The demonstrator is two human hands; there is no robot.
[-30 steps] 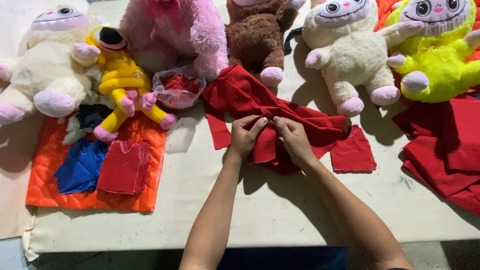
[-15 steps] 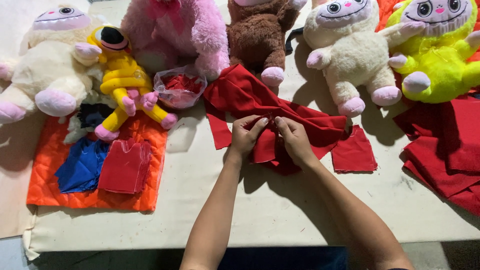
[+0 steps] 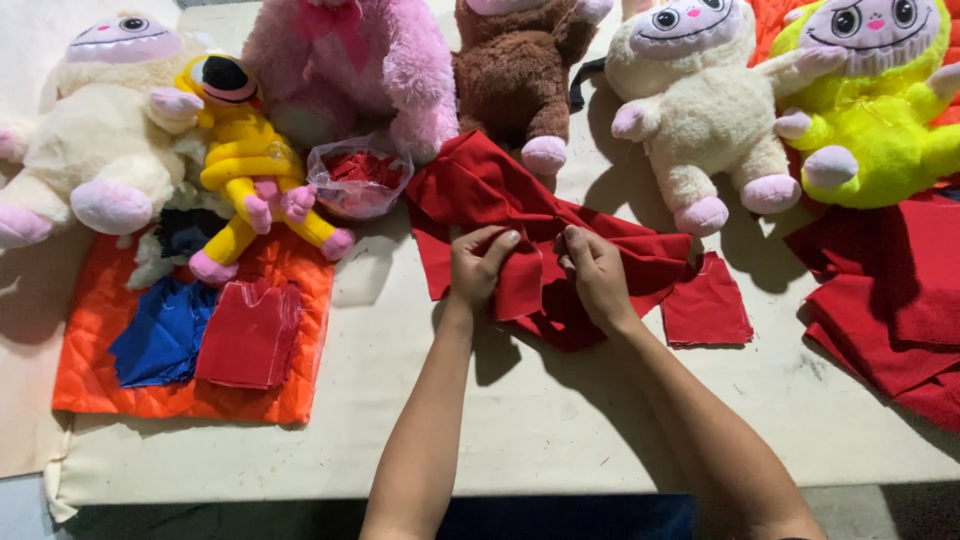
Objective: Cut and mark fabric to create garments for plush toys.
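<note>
A crumpled piece of red cloth [image 3: 480, 185] lies in the middle of the cream table [image 3: 520, 420]. My left hand [image 3: 480, 265] pinches a fold of it near its front edge, fingers curled over the fabric. My right hand [image 3: 595, 275] grips the same cloth just to the right, thumb and fingers closed on a fold. Both hands rest close together on the cloth. A small flat red fabric square [image 3: 706, 313] lies beside my right hand.
Plush toys line the back: a cream one [image 3: 95, 150], a yellow one [image 3: 245, 165], a pink one [image 3: 345, 70], a brown one [image 3: 515, 75], a second cream one [image 3: 700, 110] and a neon yellow one [image 3: 875, 100]. Orange quilted mat [image 3: 90, 330] with blue and red pieces at left; red fabric stack [image 3: 890, 300] at right; plastic bag [image 3: 358, 180].
Both hands stay on the red cloth with only slight finger shifts; the view has barely moved.
</note>
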